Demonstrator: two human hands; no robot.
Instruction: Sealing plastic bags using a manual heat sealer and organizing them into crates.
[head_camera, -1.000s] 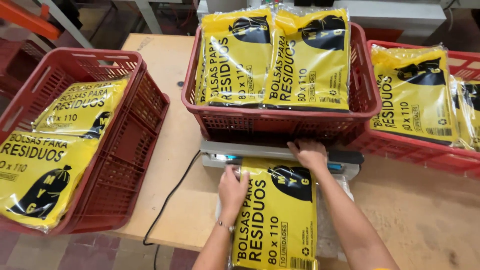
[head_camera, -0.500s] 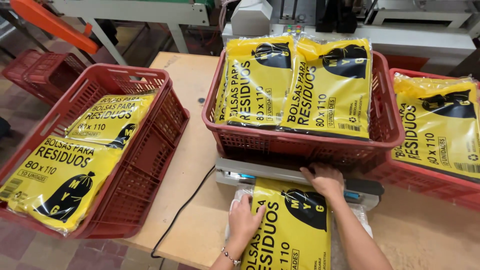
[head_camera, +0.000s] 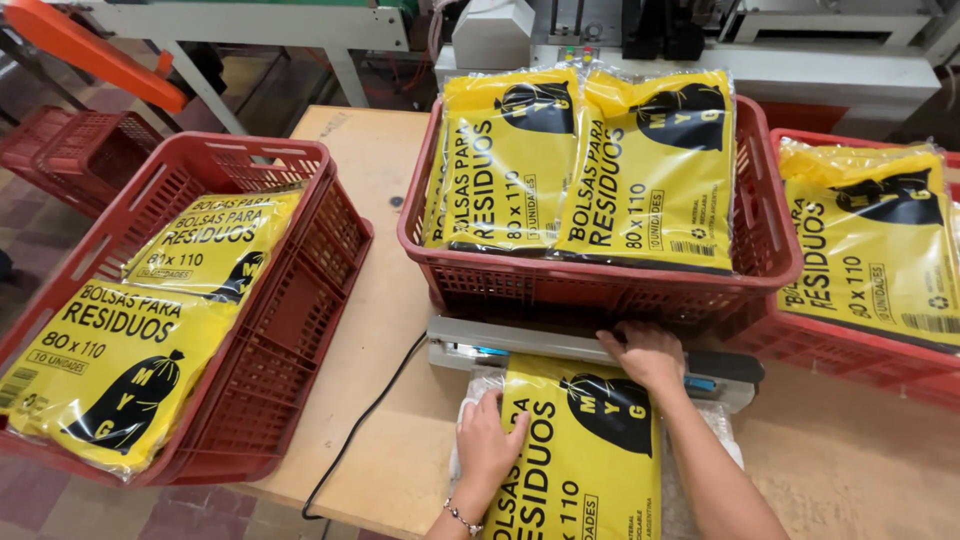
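The right hand (head_camera: 650, 355) pressed flat on the sealer bar (head_camera: 560, 345) while the left hand (head_camera: 488, 445), fingers spread, steadied the yellow packet (head_camera: 585, 460), apparently mid-seal; lifting the bar should follow.

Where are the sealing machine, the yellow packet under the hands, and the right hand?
sealing machine (head_camera: 520, 347), head view, on its grey bar.
yellow packet (head_camera: 585, 460), head view, on its printed front.
right hand (head_camera: 648, 355), head view, on its back.

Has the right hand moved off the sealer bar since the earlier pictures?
No. The right hand still presses the grey sealer bar, just in front of the middle red crate, as before; only the camera view shifted.
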